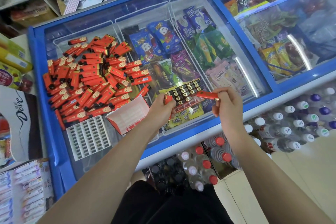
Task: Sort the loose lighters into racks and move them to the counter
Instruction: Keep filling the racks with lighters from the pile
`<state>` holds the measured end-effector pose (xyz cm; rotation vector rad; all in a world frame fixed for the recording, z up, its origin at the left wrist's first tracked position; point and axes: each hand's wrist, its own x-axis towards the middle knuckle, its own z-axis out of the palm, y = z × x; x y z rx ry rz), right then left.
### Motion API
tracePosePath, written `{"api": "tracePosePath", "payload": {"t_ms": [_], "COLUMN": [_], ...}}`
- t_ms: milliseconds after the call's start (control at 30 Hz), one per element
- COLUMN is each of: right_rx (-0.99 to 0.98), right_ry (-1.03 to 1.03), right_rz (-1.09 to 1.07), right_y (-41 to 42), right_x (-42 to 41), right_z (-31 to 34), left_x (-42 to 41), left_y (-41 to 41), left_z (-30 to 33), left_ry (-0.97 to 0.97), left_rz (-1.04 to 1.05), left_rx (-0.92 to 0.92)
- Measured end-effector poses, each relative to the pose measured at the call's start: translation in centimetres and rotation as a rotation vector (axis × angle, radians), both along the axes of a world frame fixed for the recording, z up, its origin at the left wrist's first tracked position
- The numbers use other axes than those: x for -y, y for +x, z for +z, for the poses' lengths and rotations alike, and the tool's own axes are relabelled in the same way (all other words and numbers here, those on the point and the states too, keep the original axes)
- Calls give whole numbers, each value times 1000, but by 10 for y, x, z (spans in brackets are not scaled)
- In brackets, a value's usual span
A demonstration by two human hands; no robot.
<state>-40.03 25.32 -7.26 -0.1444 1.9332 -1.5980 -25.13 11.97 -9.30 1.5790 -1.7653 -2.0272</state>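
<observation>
A big heap of loose red lighters [87, 76] lies on the glass lid of the blue chest freezer [41, 82], at its left end. My left hand [161, 108] grips a rack [185, 94] partly filled with lighters, black and gold tops up, held above the lid. My right hand [228, 103] pinches a single red lighter [208, 95] lying sideways just right of the rack. An empty white rack [89, 136] lies flat on the lid near the front left. A red and white carton [128, 116] stands open beside it.
Ice cream packs fill the freezer under the glass. Crates of bottled water [283, 127] and red-capped bottles [209, 160] stand on the floor in front. Boxes and packets crowd the left side, among them a Dove box [20, 111]. Shelves run along the back left.
</observation>
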Motion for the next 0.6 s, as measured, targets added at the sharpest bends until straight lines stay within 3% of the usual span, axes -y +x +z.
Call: {"api": "tracePosePath", "payload": {"t_ms": [367,600], "right_rx": [-35,274], "right_ry": [169,30], "right_rz": [191,57], "right_y": [15,12], "right_x": [25,35], "right_z": [-30,-46], "left_x": [-2,-1], "left_y": [1,1], "left_z": [2,6], "left_ry": [-41,-49], "left_rz": [-90,-105], "left_rx": [27,34]}}
